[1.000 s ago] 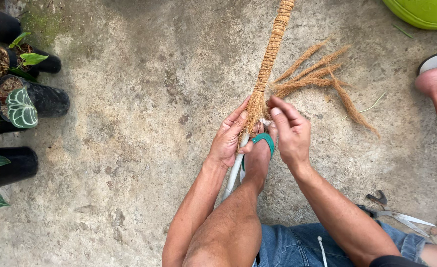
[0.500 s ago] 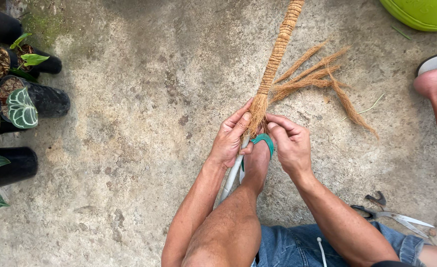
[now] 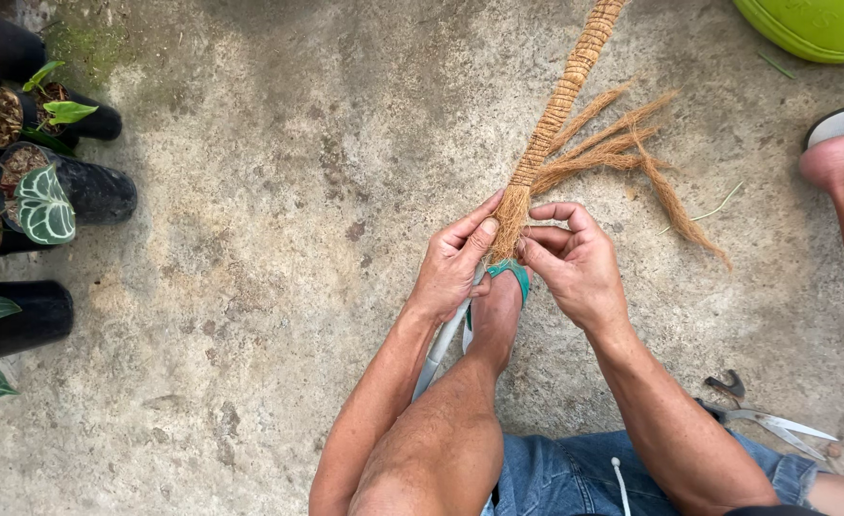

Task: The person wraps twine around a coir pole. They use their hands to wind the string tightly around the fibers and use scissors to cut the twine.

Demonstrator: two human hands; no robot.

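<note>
Coir-wrapped pole cut off above, base hidden — hands cover it.

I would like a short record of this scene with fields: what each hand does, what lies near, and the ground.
left hand: left hand grips the loose lower end of the coir-wrapped pole
right hand: right hand pinches the fibres from the other side
foot: a foot in a green-strapped sandal sits between the hands
loose fibre: coir strands spread right of the pole
tools: scissors on the ground at lower right
plants: black pots with leafy plants at left
ground: bare concrete
</note>
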